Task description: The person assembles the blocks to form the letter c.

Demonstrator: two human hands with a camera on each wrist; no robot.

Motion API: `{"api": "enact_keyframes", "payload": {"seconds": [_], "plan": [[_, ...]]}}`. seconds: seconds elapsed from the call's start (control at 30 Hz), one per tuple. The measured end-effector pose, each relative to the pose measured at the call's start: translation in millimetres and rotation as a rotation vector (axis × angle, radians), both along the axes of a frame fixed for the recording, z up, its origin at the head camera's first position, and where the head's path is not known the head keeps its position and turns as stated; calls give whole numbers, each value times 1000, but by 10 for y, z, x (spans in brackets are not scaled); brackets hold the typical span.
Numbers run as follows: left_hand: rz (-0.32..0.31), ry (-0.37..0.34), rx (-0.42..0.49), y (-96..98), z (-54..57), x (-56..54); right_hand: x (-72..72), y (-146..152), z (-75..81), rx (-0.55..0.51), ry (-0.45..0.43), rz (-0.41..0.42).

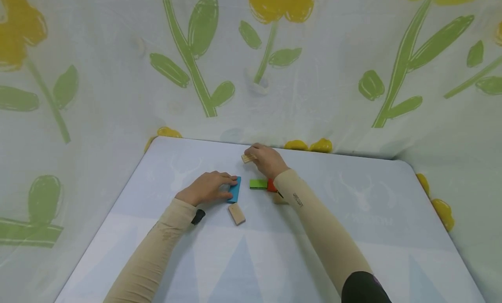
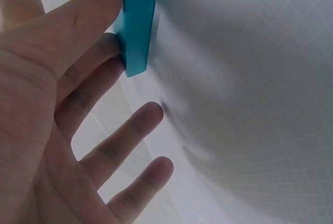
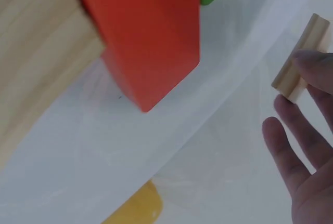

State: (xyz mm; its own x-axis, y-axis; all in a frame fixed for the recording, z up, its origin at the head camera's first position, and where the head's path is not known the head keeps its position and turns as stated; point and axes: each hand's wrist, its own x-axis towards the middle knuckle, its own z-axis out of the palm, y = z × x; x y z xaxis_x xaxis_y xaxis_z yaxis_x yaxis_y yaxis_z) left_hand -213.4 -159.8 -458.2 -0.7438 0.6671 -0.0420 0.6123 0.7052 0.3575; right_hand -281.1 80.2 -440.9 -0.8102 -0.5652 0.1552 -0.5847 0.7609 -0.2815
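Near the middle of the table my left hand (image 1: 208,187) pinches a blue block (image 1: 234,189) between thumb and fingers. In the left wrist view two other fingers stand apart from this blue block (image 2: 138,26). Farther back, my right hand (image 1: 268,160) holds a small plain wooden block (image 1: 247,158) by its fingertips; grooves show along this wooden block (image 3: 303,52) in the right wrist view. Under the right forearm lie a green block (image 1: 258,184) and a red block (image 1: 271,185), the red one partly hidden by the sleeve.
A plain wooden block (image 1: 236,214) lies just in front of the blue one. Another wooden block (image 1: 280,199) is half covered by the right sleeve, beside the red block. The white table (image 1: 333,250) meets a flower-printed curtain (image 1: 313,89) at the back.
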Motion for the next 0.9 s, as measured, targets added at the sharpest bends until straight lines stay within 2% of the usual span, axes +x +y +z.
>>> {"api": "enact_keyframes", "payload": {"seconds": [0.17,0.33,0.53,0.77,0.9], "plan": [[-6,-4,7,2,19,8,-32,-114,-44,49,-16,49],[-10,2,1,0,17,-2,-56,-179,-90,120,-87,49],[-17,11,5,-9,6,-21,-60,-215,-121,152,-147,58],[-20,4,19,-4,18,-13,-41,-215,-140,206,-126,25],[-17,12,20,-1,22,-5,-35,-192,-139,196,-118,5]]}}
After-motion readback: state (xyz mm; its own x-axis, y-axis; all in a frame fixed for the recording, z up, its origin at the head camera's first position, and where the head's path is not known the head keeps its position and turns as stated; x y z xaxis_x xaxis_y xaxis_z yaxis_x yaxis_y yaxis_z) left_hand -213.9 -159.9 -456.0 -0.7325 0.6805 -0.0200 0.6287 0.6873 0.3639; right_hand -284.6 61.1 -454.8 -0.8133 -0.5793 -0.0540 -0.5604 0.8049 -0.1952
